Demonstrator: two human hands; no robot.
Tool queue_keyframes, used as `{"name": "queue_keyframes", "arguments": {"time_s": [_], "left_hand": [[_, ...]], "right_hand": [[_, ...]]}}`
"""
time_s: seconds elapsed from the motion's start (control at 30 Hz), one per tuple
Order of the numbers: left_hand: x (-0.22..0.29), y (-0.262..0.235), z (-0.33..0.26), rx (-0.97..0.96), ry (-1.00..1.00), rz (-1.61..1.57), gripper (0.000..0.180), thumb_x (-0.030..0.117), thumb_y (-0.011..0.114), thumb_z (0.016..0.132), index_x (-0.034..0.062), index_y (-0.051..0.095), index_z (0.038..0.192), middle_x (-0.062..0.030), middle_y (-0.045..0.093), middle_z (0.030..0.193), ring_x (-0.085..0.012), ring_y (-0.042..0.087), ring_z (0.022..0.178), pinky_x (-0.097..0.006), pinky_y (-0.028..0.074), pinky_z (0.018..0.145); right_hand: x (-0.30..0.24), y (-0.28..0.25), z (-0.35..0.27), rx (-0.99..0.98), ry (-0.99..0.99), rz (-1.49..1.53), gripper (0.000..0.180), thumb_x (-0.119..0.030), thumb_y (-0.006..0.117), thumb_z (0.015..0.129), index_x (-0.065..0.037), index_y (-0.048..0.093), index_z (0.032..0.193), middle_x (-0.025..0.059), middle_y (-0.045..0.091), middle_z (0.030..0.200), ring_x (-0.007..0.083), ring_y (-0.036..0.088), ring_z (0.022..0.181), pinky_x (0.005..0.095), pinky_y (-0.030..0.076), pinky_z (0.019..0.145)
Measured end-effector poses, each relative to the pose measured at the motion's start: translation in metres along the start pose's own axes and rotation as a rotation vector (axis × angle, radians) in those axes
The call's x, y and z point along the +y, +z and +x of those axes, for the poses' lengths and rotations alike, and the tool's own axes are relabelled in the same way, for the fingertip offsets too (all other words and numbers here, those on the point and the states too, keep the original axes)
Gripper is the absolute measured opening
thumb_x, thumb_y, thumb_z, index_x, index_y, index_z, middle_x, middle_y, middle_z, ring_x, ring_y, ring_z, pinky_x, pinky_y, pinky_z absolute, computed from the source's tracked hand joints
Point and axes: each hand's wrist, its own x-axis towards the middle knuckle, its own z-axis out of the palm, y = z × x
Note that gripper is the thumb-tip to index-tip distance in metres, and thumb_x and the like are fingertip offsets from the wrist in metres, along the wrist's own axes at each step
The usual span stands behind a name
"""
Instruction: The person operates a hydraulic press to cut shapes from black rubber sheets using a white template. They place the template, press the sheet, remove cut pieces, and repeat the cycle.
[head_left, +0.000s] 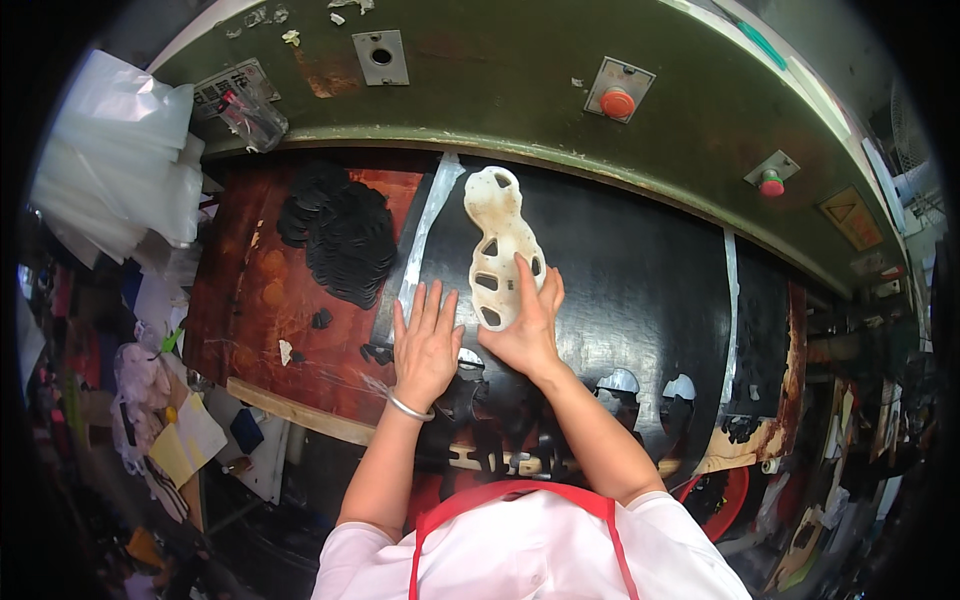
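Observation:
A cream, sole-shaped cutting die (508,250) with a wavy outline and several cut-through openings lies lengthwise on a black sheet (630,290). My right hand (527,338) grips its near end, with fingers along its right side. To the left of the die, my left hand (426,345) rests flat on the sheet, fingers stretched out and holding nothing. A metal bangle (410,408) circles my left wrist. Curved cut-outs show along the sheet's near edge, partly behind my arms.
Black cut pieces (345,235) are heaped on the reddish-brown board (270,330) at left. Beyond the sheet stands a green machine beam (500,80) with a red button (616,102). Clear plastic bags (115,150) hang at far left. A red basin (735,500) sits low at right.

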Motion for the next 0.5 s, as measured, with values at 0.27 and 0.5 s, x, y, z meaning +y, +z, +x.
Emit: {"name": "queue_keyframes", "arguments": {"time_s": [0.27,0.5], "left_hand": [[-0.003,-0.01,-0.012,-0.044,-0.017,-0.081,0.052,0.015,0.059,0.087,0.0045,0.046,0.136,-0.0189,0.038,0.146,-0.0363,0.032,0.137,-0.053,0.02,0.113],[-0.003,0.0,-0.004,-0.077,0.002,0.043,0.056,0.018,0.061,0.086,0.0069,0.044,0.139,-0.0178,0.035,0.148,-0.0358,0.028,0.139,-0.053,0.02,0.112]], "right_hand": [[0.028,-0.103,0.005,-0.062,0.331,1.079,0.101,0.001,0.081,0.06,-0.008,0.025,0.144,0.0193,0.057,0.119,0.0266,0.058,0.11,0.0365,0.046,0.095],[0.05,-0.097,-0.013,0.041,0.094,0.033,0.099,-0.009,0.081,0.054,-0.008,0.033,0.14,0.0198,0.038,0.137,0.0329,0.04,0.128,0.0409,0.035,0.107]]}}
